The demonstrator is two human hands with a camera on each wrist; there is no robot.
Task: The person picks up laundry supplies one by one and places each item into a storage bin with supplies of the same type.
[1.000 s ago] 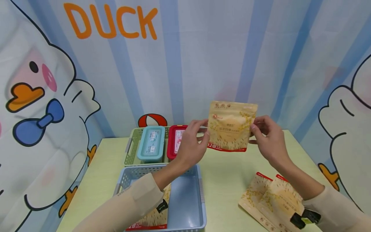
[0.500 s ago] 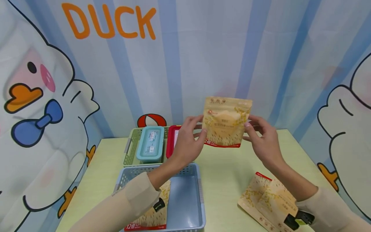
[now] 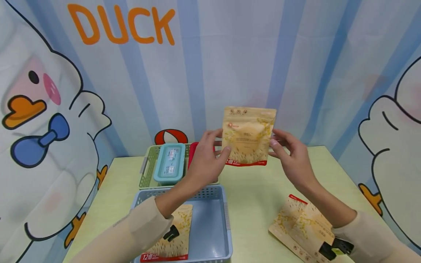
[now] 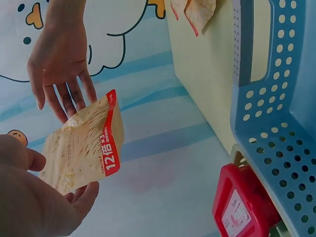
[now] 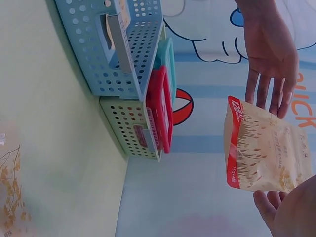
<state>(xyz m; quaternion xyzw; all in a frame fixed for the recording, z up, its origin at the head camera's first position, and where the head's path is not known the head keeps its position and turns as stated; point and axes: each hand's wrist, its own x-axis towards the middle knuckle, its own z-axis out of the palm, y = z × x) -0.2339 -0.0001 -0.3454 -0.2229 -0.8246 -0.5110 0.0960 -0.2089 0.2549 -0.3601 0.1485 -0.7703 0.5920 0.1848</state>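
A beige food pouch with a red bottom band is held upright in the air, printed front facing me. My left hand grips its left edge, thumb in front and fingers behind. At the opposite edge is my right hand; its fingers look fairly straight in the left wrist view, and its thumb lies beside the edge. Whether the right fingers touch the pouch is hard to tell. Another such pouch lies in the blue basket under my left forearm. More pouches overlap on the table by my right forearm.
Behind the blue basket stands a green basket with a teal-lidded box and a red-lidded box. Both baskets are on a pale yellow table. A striped duck-print curtain rises behind the table.
Both hands and the pouch have shifted left and slightly up. The right thumb overlapped the pouch's edge earlier and now lies just off it.
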